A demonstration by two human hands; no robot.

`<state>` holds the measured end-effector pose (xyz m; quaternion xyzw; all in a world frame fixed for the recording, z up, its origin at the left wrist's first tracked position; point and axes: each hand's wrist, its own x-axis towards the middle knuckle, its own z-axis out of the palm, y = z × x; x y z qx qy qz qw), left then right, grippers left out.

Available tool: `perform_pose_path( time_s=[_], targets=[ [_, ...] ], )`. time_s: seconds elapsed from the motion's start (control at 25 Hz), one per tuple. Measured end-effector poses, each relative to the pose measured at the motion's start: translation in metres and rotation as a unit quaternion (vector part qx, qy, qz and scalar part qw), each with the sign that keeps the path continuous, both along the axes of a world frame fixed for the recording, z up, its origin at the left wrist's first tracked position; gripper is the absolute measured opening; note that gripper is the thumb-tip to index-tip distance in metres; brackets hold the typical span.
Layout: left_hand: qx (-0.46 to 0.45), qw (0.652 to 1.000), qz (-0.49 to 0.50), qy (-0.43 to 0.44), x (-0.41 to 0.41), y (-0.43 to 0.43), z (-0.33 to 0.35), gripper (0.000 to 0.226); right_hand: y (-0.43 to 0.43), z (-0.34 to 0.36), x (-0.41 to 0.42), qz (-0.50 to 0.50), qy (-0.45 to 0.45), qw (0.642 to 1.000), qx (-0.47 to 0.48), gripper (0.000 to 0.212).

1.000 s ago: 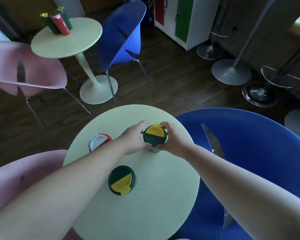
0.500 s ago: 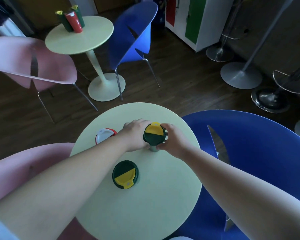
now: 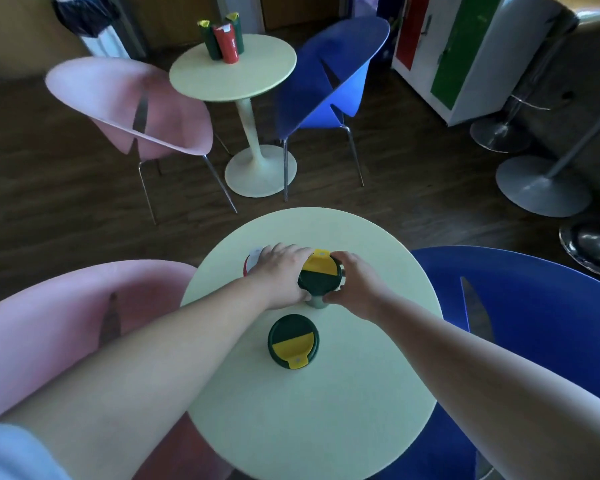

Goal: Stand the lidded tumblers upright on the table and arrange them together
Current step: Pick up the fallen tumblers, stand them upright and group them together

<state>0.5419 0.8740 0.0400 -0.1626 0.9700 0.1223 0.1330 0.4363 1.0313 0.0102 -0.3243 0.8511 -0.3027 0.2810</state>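
On the round pale-yellow table (image 3: 326,410) a green tumbler with a green and yellow lid (image 3: 321,277) stands upright between both hands. My left hand (image 3: 281,271) grips its left side and my right hand (image 3: 354,282) grips its right side. A second green tumbler with the same kind of lid (image 3: 293,341) stands upright nearer to me, apart from the hands. A red tumbler with a white lid (image 3: 252,259) stands at the far left, mostly hidden behind my left hand.
A pink chair (image 3: 49,323) is at the table's left and a blue chair (image 3: 534,323) at its right. Farther off, another round table (image 3: 257,74) carries three upright tumblers (image 3: 222,39). Beside it stand a pink chair, a blue chair and stool bases.
Both hands have stayed on the far green tumbler. The camera view has tilted up, so more of the room shows, and my left hand now covers more of the red tumbler.
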Motion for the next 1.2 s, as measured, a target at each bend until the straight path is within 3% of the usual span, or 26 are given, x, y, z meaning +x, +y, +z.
perform_pose_path(
  time_s=[0.24, 0.4, 0.56, 0.72, 0.92, 1.2],
  targets=[
    [0.06, 0.995, 0.042, 0.069, 0.017, -0.007, 0.018, 0.082, 0.007, 0.018, 0.002, -0.007, 0.009, 0.999, 0.039, 0.099],
    [0.077, 0.984, 0.101, 0.127, 0.042, -0.039, 0.026, 0.081, 0.003, 0.044, 0.009, -0.002, 0.096, 0.995, 0.032, 0.087],
    [0.098, 0.977, 0.168, 0.09, 0.062, -0.068, 0.02, 0.097, -0.027, 0.067, 0.028, 0.061, 0.142, 0.988, -0.001, 0.078],
    [0.143, 0.974, 0.167, 0.048, 0.066, -0.075, 0.011, 0.109, -0.07, 0.067, 0.042, 0.148, 0.167, 0.973, 0.063, 0.087],
    [0.167, 0.972, 0.146, 0.071, 0.06, -0.074, -0.006, 0.092, -0.105, 0.048, 0.043, 0.202, 0.198, 0.949, 0.139, 0.089],
    [0.216, 0.96, 0.143, 0.102, 0.064, -0.078, -0.019, 0.09, -0.114, 0.04, 0.045, 0.224, 0.198, 0.94, 0.165, 0.095]
  ],
)
